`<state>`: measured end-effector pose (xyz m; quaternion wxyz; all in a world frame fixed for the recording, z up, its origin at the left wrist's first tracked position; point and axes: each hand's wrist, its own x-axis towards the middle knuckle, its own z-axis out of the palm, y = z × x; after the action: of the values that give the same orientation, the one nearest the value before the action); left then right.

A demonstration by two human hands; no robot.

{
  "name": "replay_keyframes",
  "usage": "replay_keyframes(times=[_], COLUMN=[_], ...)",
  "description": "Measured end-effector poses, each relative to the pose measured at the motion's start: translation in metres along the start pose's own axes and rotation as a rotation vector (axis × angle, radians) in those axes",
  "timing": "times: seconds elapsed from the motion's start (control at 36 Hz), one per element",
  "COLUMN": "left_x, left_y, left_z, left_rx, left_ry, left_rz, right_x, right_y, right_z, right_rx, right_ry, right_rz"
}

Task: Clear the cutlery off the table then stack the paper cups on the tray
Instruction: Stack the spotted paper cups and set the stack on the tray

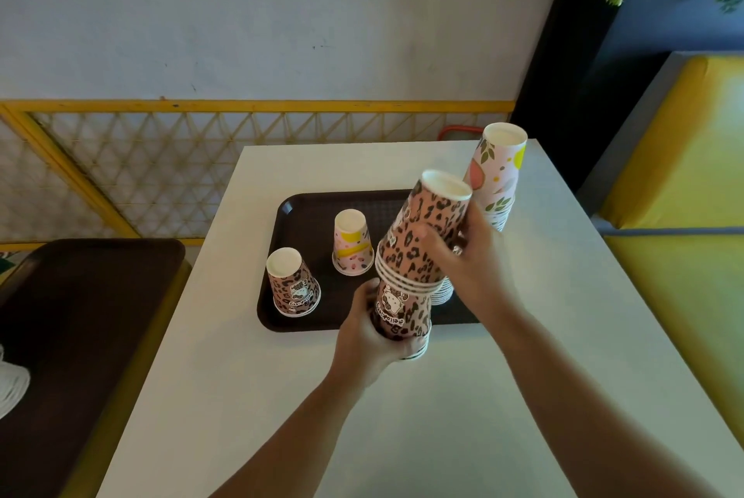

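Hands grip leopard cups: left (368, 330) the "hellokitty" stack (402, 316), right (467, 252) the upper stack (422, 240).

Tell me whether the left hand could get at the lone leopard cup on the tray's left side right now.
Probably not yet: the left hand grips a leopard stack. Nothing stands between it and the leopard cup on the tray.

Single head-worn view, looking forward and down from close above the near edge of a white table (543, 296). Faces the far wall (261, 14) and yellow lattice railing (201, 159). Wide-angle, with both forearms reaching in from below.
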<state>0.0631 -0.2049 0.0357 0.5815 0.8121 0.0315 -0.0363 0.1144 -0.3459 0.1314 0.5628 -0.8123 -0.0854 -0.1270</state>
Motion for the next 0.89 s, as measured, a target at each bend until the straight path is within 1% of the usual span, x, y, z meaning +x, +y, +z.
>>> replay_keyframes(times=[0.17, 0.25, 0.31, 0.47, 0.58, 0.64, 0.72, 0.81, 0.89], left_x=[0.0, 0.0, 0.0, 0.001, 0.003, 0.003, 0.003, 0.004, 0.006], left_y=[-0.001, 0.001, 0.001, 0.0, 0.002, 0.003, 0.004, 0.004, 0.006], left_z=[-0.001, -0.002, -0.002, -0.002, -0.004, -0.005, -0.006, -0.006, -0.005], left_rx=[0.0, 0.001, -0.002, -0.01, -0.009, -0.002, -0.008, -0.014, -0.015], left_ry=[0.014, 0.014, 0.016, 0.033, 0.032, 0.031, 0.042, 0.054, 0.064], left_rz=[0.001, 0.004, 0.004, 0.004, 0.01, 0.018, 0.017, 0.02, 0.019], right_x=[0.032, 0.046, 0.052, 0.051, 0.044, 0.038, 0.026, 0.012, -0.004], right_y=[-0.029, -0.03, -0.024, 0.005, 0.02, 0.023, 0.014, 0.008, 0.013], right_z=[-0.019, -0.024, -0.025, -0.017, -0.009, -0.007, -0.005, 0.0, 0.009], right_rx=[0.128, 0.08, 0.047, -0.097, -0.143, -0.178, -0.212, -0.206, -0.198], right_ry=[0.192, 0.288, 0.314, 0.305, 0.198, 0.181, 0.23, 0.287, 0.202], right_rz=[-0.114, -0.14, -0.138, -0.105, -0.026, -0.024, -0.078, -0.211, -0.241])
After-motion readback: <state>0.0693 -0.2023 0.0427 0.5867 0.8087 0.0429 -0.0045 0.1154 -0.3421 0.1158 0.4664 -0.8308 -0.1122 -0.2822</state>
